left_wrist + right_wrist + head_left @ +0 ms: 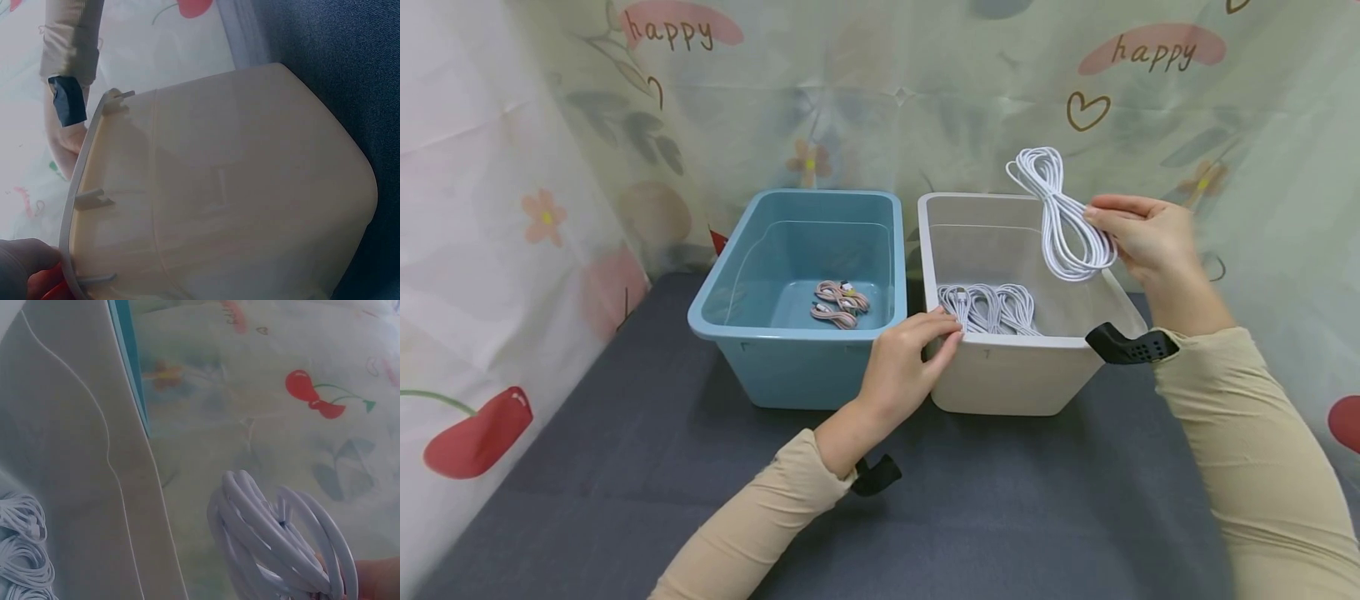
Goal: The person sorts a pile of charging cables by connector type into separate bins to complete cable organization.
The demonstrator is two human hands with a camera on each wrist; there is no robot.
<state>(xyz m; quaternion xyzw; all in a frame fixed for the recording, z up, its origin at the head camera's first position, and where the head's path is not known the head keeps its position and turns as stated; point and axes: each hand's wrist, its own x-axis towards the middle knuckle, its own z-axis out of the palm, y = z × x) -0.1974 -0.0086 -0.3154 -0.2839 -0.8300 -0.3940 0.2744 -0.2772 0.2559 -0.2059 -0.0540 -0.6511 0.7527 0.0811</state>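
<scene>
My right hand [1153,237] pinches a coiled white cable [1063,217] and holds it up above the right side of the beige bin [1007,375]. In the right wrist view the loops of this white cable [269,537] fill the lower middle. My left hand [910,358] grips the front left rim of the beige bin; its fingers also show at that rim [65,250] in the left wrist view. Several more bundled white cables [988,308] lie on the bin's floor, partly hidden behind its front wall.
A blue bin [797,367] stands just left of the beige one, with a few pinkish bundled cables [838,304] inside. Both bins are on a dark grey cloth [625,483]. A patterned curtain [865,100] hangs close behind them and along the sides.
</scene>
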